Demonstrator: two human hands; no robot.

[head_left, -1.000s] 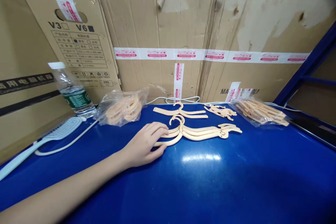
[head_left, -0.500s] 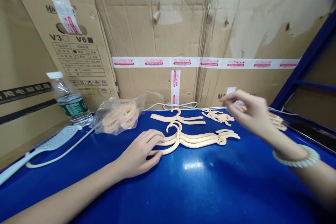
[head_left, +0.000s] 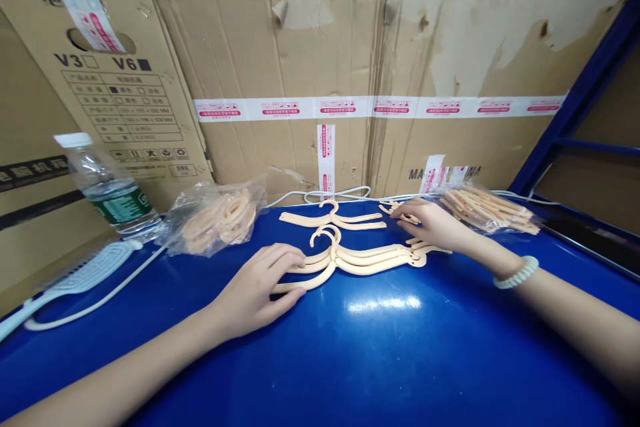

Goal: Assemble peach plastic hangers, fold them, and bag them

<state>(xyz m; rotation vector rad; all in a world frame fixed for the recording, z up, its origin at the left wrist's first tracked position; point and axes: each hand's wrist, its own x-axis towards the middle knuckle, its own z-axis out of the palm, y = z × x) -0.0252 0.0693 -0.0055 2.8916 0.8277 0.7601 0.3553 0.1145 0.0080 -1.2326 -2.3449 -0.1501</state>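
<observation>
Cream plastic hangers (head_left: 373, 265) lie nested together on the blue table, their hooks pointing away from me. My left hand (head_left: 264, 285) is closed round their left ends, thumb on the near side and fingers across the top. Behind them are separate hanger parts, a hook-shaped one and curved arms (head_left: 307, 220). My right hand (head_left: 431, 223) reaches down to the pile of small cream pieces (head_left: 395, 207) at the back right, fingers bent and pressed together. Its fingertips touch the pile; what is between them is too small to make out.
A clear bag of rounded cream parts (head_left: 215, 219) lies back left, near a water bottle (head_left: 113, 197) and a pale hairbrush (head_left: 87, 273). At the right are a bag of cream strips (head_left: 487, 208) and a dark flat object (head_left: 590, 247). Cardboard (head_left: 290, 47) walls the back.
My right hand has come down and left onto the pile of small pieces, uncovering the bag of strips. My left hand keeps its hold on the hangers. The view has shifted slightly.
</observation>
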